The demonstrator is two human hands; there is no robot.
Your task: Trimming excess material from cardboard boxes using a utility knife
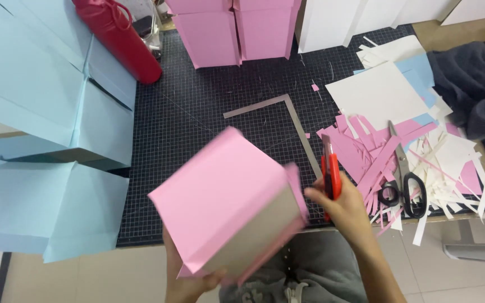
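**Q:** Two hands are in view; what does each one hold?

**A:** The left hand (189, 283), at the near edge, has its fingers clamped under a pink paper-covered box (228, 205), tilted, with its grey cardboard side facing near and right. The right hand (341, 207) is closed around a red utility knife (330, 171), which points away from the person.

**Q:** How do box and knife lie to each other?

**A:** The knife is just right of the box's right corner, almost touching it. The box's long axis runs from near left to far right.

**Q:** What surrounds them?

**A:** A dark gridded cutting mat (197, 112) covers the counter. Pale blue boxes (46, 101) are stacked at left, a red cylinder (122, 36) lies far left, and pink boxes (231, 31) stand at the far side. Black-handled scissors (405, 179) rest on pink and white paper offcuts (366, 148) at right.
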